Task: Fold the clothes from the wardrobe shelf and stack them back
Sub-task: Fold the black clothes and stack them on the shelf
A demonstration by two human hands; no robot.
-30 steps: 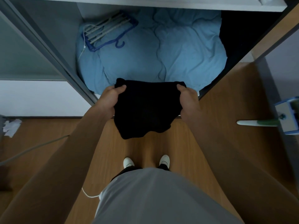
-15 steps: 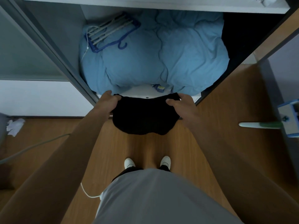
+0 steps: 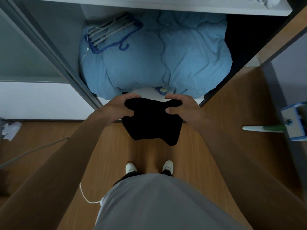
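One black garment (image 3: 151, 120), at the wardrobe's (image 3: 54, 52) near edge, gripped by two hands: left hand (image 3: 119, 107) and right hand (image 3: 184, 108). Held edge runs left-right; loose end hangs nearward. One blue duvet (image 3: 166, 55) beyond.

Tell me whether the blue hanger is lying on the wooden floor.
No, the blue hanger lies on the light blue duvet inside the wardrobe.

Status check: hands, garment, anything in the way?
Hands: left hand and right hand both grip the black garment by its top edge. It hangs bunched in front of the wardrobe. Blue duvet with hanger on it fills the space ahead.
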